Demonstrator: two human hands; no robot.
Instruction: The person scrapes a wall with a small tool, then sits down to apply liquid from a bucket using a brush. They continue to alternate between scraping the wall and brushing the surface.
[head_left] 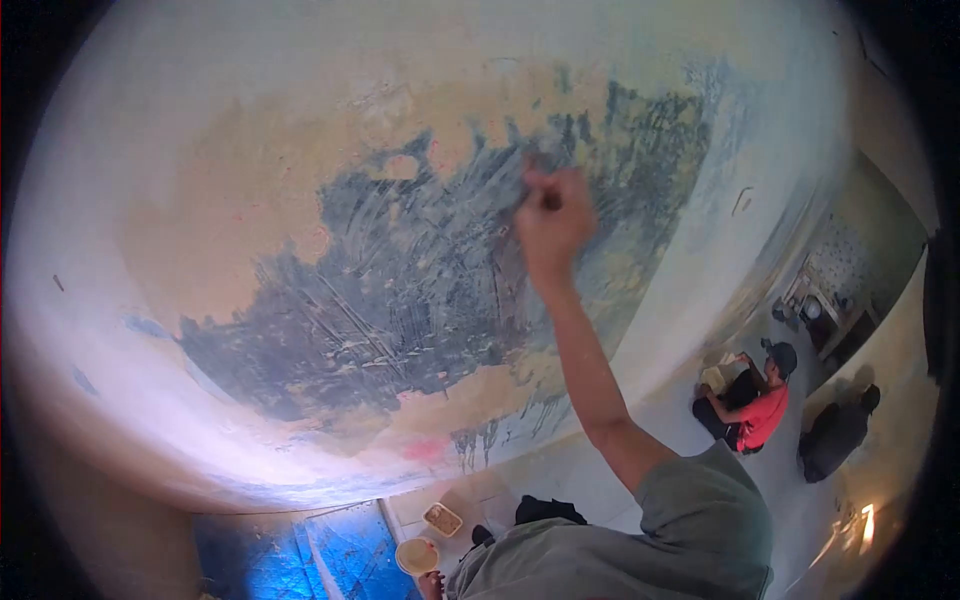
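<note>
My right hand (556, 222) is raised in front of the wall (240, 190), over a dark grey, streaked patch (420, 270) with peeling tan areas around it. Its fingers are curled closed, slightly blurred, with their tips at the wall surface. Whatever they hold, if anything, I cannot make out. Low at the bottom edge, my left hand (432, 584) grips the side of a round, pale bowl (417, 557). Most of that hand is cut off or hidden by my grey shirt.
A rectangular tub (442, 519) with brownish contents stands on the floor near the bowl. Blue plastic sheeting (290, 560) covers floor at lower left. To the right sit a person in a red shirt (764, 415) and a person in dark clothes (838, 437).
</note>
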